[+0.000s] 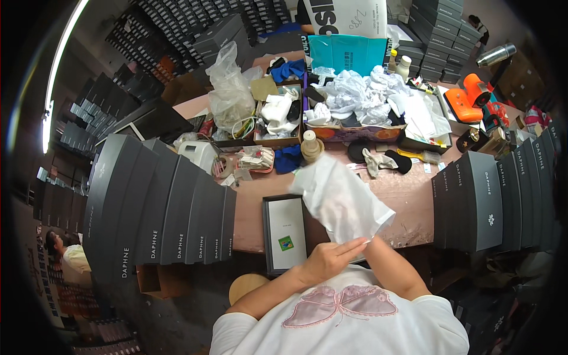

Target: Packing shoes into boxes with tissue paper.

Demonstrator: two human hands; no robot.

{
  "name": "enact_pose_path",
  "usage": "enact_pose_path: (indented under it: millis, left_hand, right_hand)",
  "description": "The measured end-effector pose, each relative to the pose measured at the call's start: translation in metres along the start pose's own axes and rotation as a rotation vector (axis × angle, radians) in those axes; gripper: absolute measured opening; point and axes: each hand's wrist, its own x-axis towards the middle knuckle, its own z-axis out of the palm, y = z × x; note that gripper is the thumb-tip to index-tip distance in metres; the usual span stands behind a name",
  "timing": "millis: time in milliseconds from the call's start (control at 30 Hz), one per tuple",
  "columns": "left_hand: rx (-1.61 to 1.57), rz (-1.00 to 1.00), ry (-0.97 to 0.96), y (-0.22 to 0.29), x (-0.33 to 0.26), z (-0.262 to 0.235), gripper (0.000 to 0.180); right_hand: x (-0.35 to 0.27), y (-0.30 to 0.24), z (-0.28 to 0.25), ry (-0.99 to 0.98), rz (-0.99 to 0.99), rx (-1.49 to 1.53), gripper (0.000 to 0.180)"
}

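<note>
A white, thin, translucent bag point(346, 198) is held up in front of my chest, its far end slightly blurred. My left hand point(326, 260) grips the near edge of this bag, its fingers pressed together. My right forearm runs up into the bag, and my right hand point(338, 207) shows only as a faint pinkish shape through the white material. Its fingers are hidden. Left of the bag, on the table, lies an open dark grey box point(266, 236) with a white inside and a small green sticker point(286, 243).
Stacked dark grey shoe boxes point(160, 207) stand at the left, with more boxes point(488, 201) at the right. Behind are a carton of crumpled white paper point(367, 97), a plastic bag point(229, 89), a bottle point(310, 145) and an orange tape dispenser point(464, 103). Another person point(74, 257) is far left.
</note>
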Motion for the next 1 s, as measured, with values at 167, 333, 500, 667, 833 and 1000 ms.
enact_pose_path:
  millis: [167, 333, 500, 667, 833, 1000]
  left_hand:
    - [-0.172, 0.231, -0.133, 0.017, -0.006, 0.018, 0.040]
    - [-0.395, 0.104, -0.258, 0.023, -0.011, 0.037, 0.056]
    - [-0.651, -0.639, 0.329, 0.005, -0.017, -0.008, 0.060]
    - [-1.414, -1.191, 0.847, -0.052, -0.056, 0.004, 0.089]
    - [-0.941, -0.931, 0.971, -0.077, -0.086, -0.067, 0.092]
    - [-0.669, -0.868, 0.183, -0.059, -0.059, -0.140, 0.098]
  right_hand:
    - [-0.008, -0.003, 0.019, 0.000, -0.128, -0.143, 0.037]
    - [-0.001, 0.005, 0.019, -0.008, -0.168, -0.220, 0.039]
    - [-0.033, -0.022, 0.033, -0.044, -0.325, -0.515, 0.042]
    - [-0.055, 0.002, 0.105, -0.232, -0.492, -1.286, 0.045]
    - [-0.066, 0.021, 0.082, -0.408, -0.156, -1.097, 0.049]
    - [-0.065, 0.004, -0.069, -0.272, 0.306, -0.015, 0.075]
